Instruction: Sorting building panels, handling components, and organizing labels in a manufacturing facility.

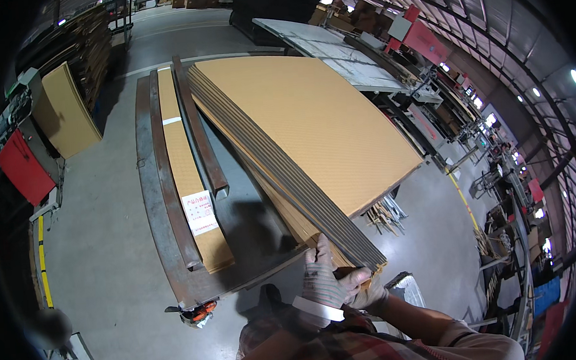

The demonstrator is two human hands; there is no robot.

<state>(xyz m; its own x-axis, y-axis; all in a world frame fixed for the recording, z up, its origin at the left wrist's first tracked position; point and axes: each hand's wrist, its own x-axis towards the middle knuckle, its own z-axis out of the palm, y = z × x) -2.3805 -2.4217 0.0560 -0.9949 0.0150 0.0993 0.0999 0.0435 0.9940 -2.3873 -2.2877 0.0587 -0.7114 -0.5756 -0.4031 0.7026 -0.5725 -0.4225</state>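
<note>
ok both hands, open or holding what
Left hand: at near end of long, layered brown-grey strips; grip unclear.
Right hand: also there, partly hidden; cannot tell.

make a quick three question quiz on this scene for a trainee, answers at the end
1. Multiple choice: where does the white rectangular paper label with red print lie?
a) on the grey floor
b) on the tan cardboard strip between the two long brown metal rails
c) on the large tan cardboard sheet

2. True or false: the left hand and the right hand are both at the near end of the stack of long, narrow, grey-and-tan layered strips.

3. Fill in: the broad cuff at the left wrist is ____ in colour.

Key: 1 b; 2 true; 3 white.
</note>
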